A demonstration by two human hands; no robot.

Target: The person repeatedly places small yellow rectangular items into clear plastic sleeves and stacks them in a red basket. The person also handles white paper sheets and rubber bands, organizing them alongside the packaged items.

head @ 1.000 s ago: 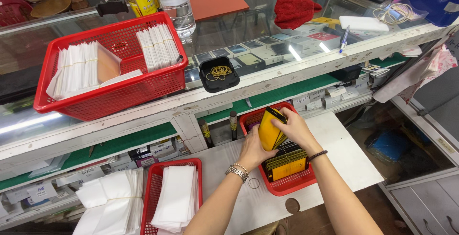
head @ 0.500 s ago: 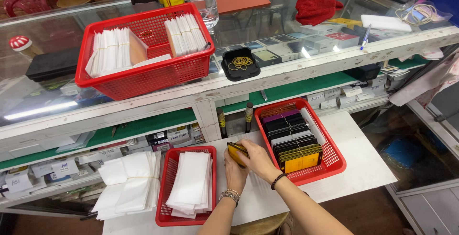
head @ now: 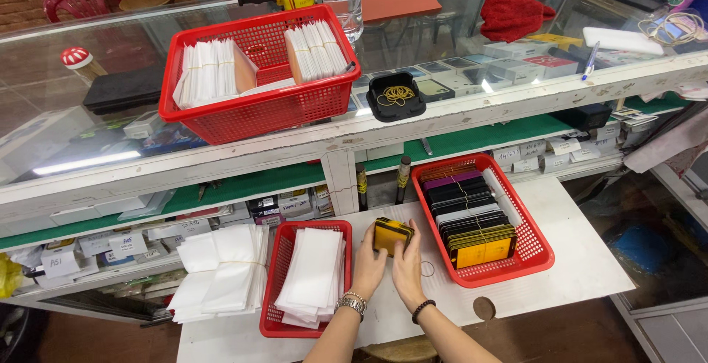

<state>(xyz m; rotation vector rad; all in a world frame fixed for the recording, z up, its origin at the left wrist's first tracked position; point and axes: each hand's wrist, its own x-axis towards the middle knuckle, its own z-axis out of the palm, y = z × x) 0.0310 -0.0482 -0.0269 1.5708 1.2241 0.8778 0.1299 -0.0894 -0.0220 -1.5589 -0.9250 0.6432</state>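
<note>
A: What is the white desk (head: 582,260) carrying, starting with the biggest things?

B: Two red baskets. The one toward the desk's right edge (head: 542,249) is holding banded stacks of flat cases, dark ones at the back and yellow ones at the front. The one toward the left edge (head: 274,289) is holding white sleeves, with a loose pile of white sleeves (head: 221,271) hanging over the left edge beside it.

A: And where is the person working?

B: Between the two baskets, near the middle of the desk. A small stack of yellow cases (head: 391,234) is resting there, just left of the right-hand basket.

A: How are the hands sitting on it?

B: The left hand (head: 369,267) is pressing its near left side and the right hand (head: 408,268) its near right side; both are closed around the stack, fingers curling up its sides. The stack is lying straight ahead of both, toward the back edge, and neither hand is nearer.

A: Which way is its long axis running?

B: Roughly left to right, tilting slightly. A loose rubber band (head: 427,268) is lying just right of the right hand.
</note>
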